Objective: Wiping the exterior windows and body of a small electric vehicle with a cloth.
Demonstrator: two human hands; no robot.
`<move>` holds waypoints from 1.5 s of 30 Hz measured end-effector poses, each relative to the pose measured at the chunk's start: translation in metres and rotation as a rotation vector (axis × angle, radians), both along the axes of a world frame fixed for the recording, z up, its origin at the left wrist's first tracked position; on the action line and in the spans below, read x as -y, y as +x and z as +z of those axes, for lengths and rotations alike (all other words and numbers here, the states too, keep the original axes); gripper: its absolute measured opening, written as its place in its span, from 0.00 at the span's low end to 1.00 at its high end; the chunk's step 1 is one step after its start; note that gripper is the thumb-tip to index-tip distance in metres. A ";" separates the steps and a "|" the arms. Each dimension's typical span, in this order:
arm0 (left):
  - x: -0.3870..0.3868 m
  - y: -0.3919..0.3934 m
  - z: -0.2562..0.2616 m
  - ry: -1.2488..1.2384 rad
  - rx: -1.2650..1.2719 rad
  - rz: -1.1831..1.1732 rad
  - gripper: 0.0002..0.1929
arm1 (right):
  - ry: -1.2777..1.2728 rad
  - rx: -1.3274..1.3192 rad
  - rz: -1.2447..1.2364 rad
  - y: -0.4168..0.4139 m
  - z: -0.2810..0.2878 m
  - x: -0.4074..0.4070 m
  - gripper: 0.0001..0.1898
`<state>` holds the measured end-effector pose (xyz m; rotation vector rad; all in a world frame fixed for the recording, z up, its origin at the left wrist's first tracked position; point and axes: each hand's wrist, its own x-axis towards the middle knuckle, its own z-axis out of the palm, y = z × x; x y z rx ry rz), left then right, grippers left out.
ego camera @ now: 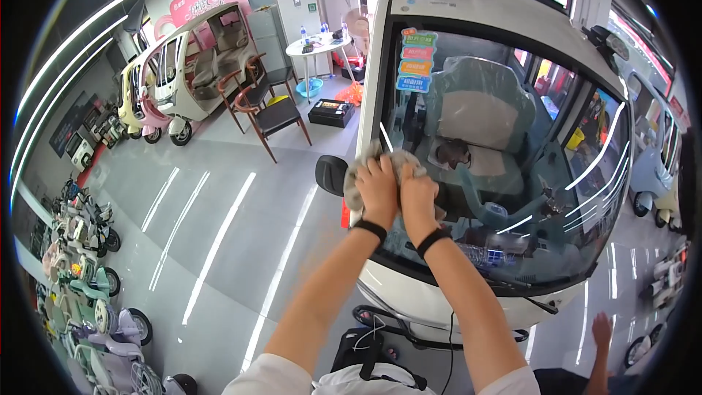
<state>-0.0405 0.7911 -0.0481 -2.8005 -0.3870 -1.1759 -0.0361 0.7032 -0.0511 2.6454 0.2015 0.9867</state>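
Observation:
Both my hands grip a grey-beige cloth [356, 186] at the left edge of a vehicle's windshield [482, 121]. My left hand [377, 189] has its fingers curled over the cloth. Right beside it, my right hand [418, 197] is closed on the same bunched cloth. The small white cabin vehicle [510, 3] stands before me, its black side mirror [331, 174] just left of my hands. Through the glass show a plastic-covered seat [480, 110] and a steering wheel [477, 206]. Colourful stickers [417, 60] with writing are on the upper left of the glass.
A windshield wiper [537, 304] lies along the lower edge. Wooden chairs [274, 115], a round white table [318, 46] and a black battery box [330, 113] stand behind left. Scooters [104, 307] line the left side. Another person's hand [602, 329] shows at lower right.

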 end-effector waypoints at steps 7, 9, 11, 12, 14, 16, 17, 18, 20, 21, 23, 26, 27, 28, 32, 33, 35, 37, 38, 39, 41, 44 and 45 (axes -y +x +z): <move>0.108 -0.104 -0.056 -0.048 -0.270 -0.088 0.19 | 0.214 -0.224 0.211 -0.081 -0.066 0.125 0.07; 0.131 -0.123 -0.058 0.050 -0.294 -0.158 0.23 | 0.300 -0.261 0.164 -0.106 -0.076 0.153 0.10; 0.141 -0.140 -0.062 0.130 -0.429 -0.252 0.26 | 0.289 -0.390 0.110 -0.134 -0.081 0.165 0.15; 0.144 -0.150 -0.065 0.143 -0.384 -0.320 0.26 | 0.283 -0.383 0.112 -0.147 -0.090 0.175 0.15; 0.146 -0.153 -0.075 0.158 -0.249 -0.439 0.25 | 0.320 -0.397 0.019 -0.152 -0.102 0.186 0.21; 0.137 -0.150 -0.079 0.154 -0.226 -0.506 0.25 | 0.301 -0.403 0.003 -0.155 -0.104 0.187 0.21; 0.133 -0.149 -0.082 0.150 -0.205 -0.570 0.24 | 0.283 -0.411 -0.009 -0.156 -0.106 0.186 0.22; 0.125 -0.144 -0.085 0.131 -0.192 -0.626 0.24 | 0.320 -0.410 0.001 -0.153 -0.108 0.184 0.25; 0.104 -0.138 -0.083 0.118 -0.204 -0.658 0.23 | 0.277 -0.436 0.050 -0.155 -0.087 0.169 0.27; 0.097 -0.134 -0.081 0.105 -0.201 -0.695 0.22 | 0.230 -0.447 0.095 -0.155 -0.075 0.164 0.29; 0.077 -0.122 -0.078 0.053 -0.226 -0.737 0.26 | 0.218 -0.465 0.107 -0.143 -0.061 0.151 0.31; 0.035 -0.097 -0.060 0.015 -0.178 -0.717 0.28 | 0.199 -0.442 0.302 -0.107 -0.042 0.125 0.32; 0.016 -0.086 -0.048 -0.015 -0.209 -0.738 0.30 | 0.157 -0.441 0.336 -0.090 -0.029 0.112 0.32; -0.002 -0.077 -0.029 -0.010 -0.215 -0.727 0.31 | 0.117 -0.442 0.364 -0.072 -0.013 0.097 0.32; -0.052 -0.014 0.042 -0.040 -0.167 -0.711 0.36 | 0.096 -0.331 0.401 -0.008 0.063 0.046 0.32; -0.065 0.003 0.058 -0.023 -0.161 -0.701 0.36 | 0.117 -0.324 0.415 0.005 0.082 0.032 0.31; -0.079 0.042 0.080 -0.007 -0.131 -0.695 0.35 | 0.134 -0.295 0.407 0.032 0.113 0.012 0.31; -0.083 0.074 0.104 0.006 -0.095 -0.670 0.35 | 0.146 -0.274 0.395 0.059 0.139 0.006 0.31; -0.084 0.089 0.116 0.002 -0.098 -0.678 0.35 | 0.155 -0.245 0.392 0.072 0.150 0.004 0.31; -0.082 0.102 0.129 -0.009 -0.110 -0.694 0.35 | 0.166 -0.218 0.378 0.082 0.160 0.004 0.31; -0.084 0.130 0.155 -0.015 -0.123 -0.714 0.35 | 0.163 -0.219 0.326 0.103 0.182 0.000 0.31; -0.079 0.171 0.193 -0.043 -0.085 -0.733 0.34 | 0.181 -0.131 0.278 0.142 0.210 -0.001 0.29; -0.078 0.185 0.205 -0.056 -0.055 -0.727 0.34 | 0.205 -0.049 0.282 0.154 0.218 -0.002 0.29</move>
